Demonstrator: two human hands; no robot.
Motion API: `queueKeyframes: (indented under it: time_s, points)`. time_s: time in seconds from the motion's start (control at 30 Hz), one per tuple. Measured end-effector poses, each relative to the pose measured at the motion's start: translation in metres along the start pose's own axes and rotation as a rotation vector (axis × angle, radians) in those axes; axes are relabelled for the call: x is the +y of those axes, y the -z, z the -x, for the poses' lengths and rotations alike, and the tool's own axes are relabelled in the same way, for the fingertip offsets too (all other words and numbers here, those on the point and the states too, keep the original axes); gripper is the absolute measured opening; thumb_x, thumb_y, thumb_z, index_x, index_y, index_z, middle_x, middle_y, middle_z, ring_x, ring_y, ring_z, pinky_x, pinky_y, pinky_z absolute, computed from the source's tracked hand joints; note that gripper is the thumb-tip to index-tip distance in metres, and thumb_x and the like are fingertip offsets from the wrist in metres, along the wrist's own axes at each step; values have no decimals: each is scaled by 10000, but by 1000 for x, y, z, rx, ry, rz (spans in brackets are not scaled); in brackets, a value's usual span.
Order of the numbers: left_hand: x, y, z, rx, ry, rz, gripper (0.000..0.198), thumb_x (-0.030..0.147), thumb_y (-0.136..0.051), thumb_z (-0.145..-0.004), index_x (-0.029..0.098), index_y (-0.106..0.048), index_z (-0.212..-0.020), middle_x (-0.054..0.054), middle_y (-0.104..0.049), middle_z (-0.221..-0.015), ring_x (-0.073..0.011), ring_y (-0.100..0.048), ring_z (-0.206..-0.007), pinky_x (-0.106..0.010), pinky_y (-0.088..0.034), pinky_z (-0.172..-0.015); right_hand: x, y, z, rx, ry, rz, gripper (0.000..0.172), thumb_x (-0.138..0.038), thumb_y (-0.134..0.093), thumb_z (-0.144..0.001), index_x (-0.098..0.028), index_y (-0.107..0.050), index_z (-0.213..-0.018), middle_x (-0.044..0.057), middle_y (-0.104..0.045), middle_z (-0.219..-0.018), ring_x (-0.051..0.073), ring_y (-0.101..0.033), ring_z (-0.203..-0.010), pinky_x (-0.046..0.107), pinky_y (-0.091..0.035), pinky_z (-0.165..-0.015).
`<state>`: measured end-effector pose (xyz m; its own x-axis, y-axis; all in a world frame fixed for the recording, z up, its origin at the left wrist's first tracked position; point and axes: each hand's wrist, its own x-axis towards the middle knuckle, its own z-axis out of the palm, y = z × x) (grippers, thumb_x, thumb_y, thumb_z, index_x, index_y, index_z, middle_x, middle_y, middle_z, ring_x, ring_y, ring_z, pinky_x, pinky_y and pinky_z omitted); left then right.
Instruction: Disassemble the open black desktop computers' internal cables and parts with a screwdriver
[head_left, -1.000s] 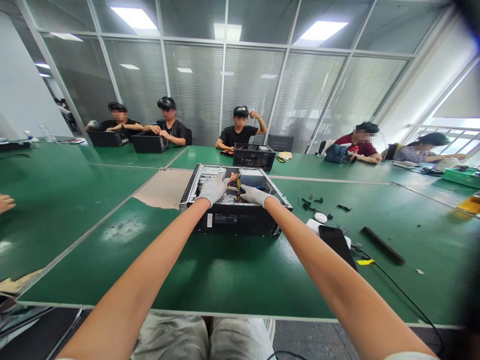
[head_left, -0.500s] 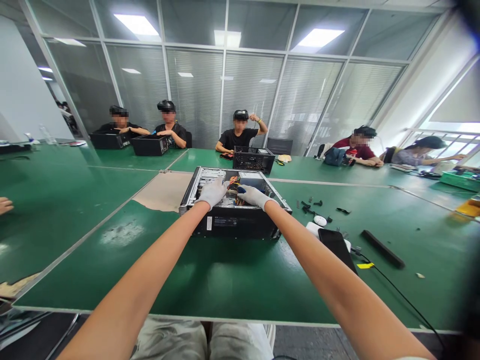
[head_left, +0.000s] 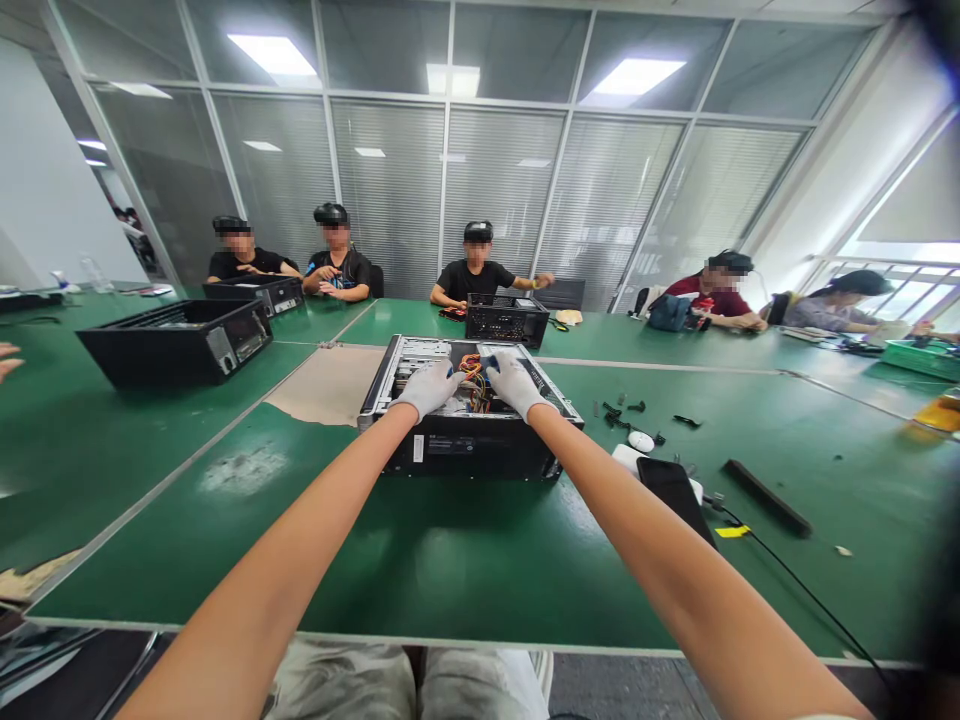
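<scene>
1. I have the case lying open-topped on the table; I'd judge it heavy and stiff, best held under both ends
2. My left hand, gloved, reaches in, fingers bent, thumb apart; I can't tell whether it grips anything
3. Wires between look soft, springy; I'd take the bundle, not single strands
4. My right hand reaches in, part-spread; any hold is hidden from me

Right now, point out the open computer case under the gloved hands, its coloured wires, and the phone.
Computer case [head_left: 491, 453]: head view, on its black near side.
Coloured wires [head_left: 471, 366]: head view, on the orange strands.
Phone [head_left: 670, 484]: head view, on its dark face.
</scene>
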<state>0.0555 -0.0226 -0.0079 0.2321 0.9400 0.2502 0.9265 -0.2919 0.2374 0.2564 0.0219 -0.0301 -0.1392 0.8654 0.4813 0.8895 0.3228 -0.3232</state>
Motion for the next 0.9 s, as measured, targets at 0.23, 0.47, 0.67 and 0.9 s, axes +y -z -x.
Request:
queueKeyframes:
  time_s: [0.23,0.47,0.67,0.9]
  points:
    - [-8,-11,-9,-115,-388,-259,301,105,-452,-961,95,-612,-1215,-203,-650,-1172,-271,-631,-1082,-401,-483,-965,-12,2,7,-192,348,-67,294,-203,-556,-913,-214,-693,-1172,71,-714,-1207,226,-633,-1111,339,-459,-1034]
    - [-1,-1,0,15,-223,-104,234,112,-511,-931,99,-596,-1149,-236,-572,-1256,-319,-568,-1190,-445,-443,-1046,-20,10,14,-388,264,-125,361,-453,-620,-929,-263,-715,-1221,32,-736,-1201,211,-672,-1079,273,-486,-957]
    - [4,0,4,54,-37,128,475,517,-526,-967,139,-517,-1255,-172,-554,-1245,-272,-643,-1038,-367,-515,-942,-31,3,8,-496,210,80,429,-539,-643,-901,-297,-725,-1246,68,-750,-1160,262,-682,-1084,301,-495,-920]
    - [-4,1,-1,131,-38,174,343,412,-539,-968,144,-567,-1179,-166,-526,-1299,-235,-630,-1062,-338,-493,-986,-41,-3,4,-350,196,112,379,-513,-616,-926,-265,-728,-1190,85,-752,-1132,259,-682,-1042,295,-486,-883]
